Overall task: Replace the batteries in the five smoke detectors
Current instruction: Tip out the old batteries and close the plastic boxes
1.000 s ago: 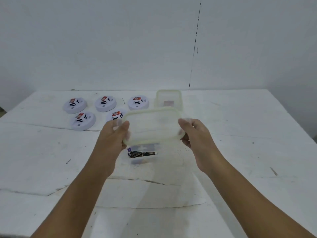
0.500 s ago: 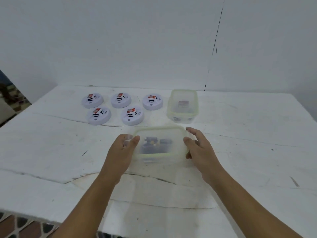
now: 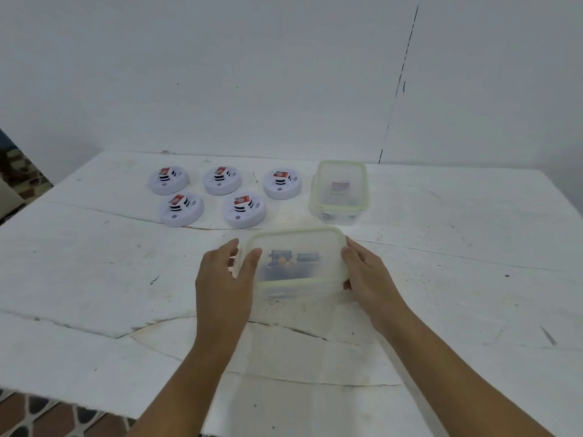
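A clear lidded container with a green seal stands on the white table in front of me, and dark batteries show through its lid. My left hand holds its left end, thumb over the lid's rim. My right hand holds its right end. Five round white smoke detectors sit in two rows at the back left: detector, detector, detector, detector, detector. A small red-labelled block lies on top of each.
A second clear container stands behind the first, right of the detectors, with a small red-labelled item inside. The table's front-left edge drops to a tiled floor. A white wall rises behind the table.
The container was held in the air a second ago and now stands on the table. Both hands came down with it and stay at its ends.
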Available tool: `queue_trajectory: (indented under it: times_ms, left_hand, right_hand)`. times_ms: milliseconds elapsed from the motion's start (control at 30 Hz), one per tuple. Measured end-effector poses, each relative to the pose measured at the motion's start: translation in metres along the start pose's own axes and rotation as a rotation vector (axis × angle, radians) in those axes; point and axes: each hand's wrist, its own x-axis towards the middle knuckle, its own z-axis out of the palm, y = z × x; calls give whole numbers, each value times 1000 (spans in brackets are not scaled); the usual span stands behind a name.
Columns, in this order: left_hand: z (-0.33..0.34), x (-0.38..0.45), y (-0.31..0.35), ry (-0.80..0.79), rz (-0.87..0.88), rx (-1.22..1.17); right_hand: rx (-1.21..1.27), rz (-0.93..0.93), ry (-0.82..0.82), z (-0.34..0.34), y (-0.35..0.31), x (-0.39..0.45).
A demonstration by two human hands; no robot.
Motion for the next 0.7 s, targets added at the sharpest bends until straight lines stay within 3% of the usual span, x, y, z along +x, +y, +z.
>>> queue_trajectory:
  times_ms: [167,300,400,700]
  left_hand:
    - [6,-7,3,-80,-55,-21]
    - [11,-1,-3,-110,-224,-333]
    - [15,1,-2,-123,-301,-440]
    - [19,-4,3,-95,-317,-491]
  right_hand:
    - [-5,-28,-18,1,1,1]
    - [-23,-56,-5,3,5,3]
    - [-11,-54,-1,3,7,4]
    - [8,36,96,12,4,3]
